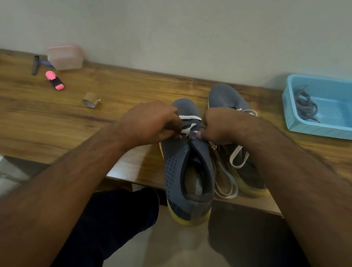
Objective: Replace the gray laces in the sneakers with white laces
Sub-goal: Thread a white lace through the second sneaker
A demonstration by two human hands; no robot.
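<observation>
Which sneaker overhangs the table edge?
The nearer sneaker, the one both hands are lacing with the white lace: its heel juts past the table edge. The far sneaker lies fully on the wood.

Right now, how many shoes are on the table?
2. The near sneaker sits at the table's front edge under both hands; the far sneaker lies beside it toward the blue basket, partly hidden by an arm.

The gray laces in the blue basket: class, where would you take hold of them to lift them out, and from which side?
Probably pinch the bundled middle of the gray laces, coming straight down from above. They lie in a loose tangle on the floor of the blue basket, close to its left wall, and the walls block any sideways approach.
</observation>
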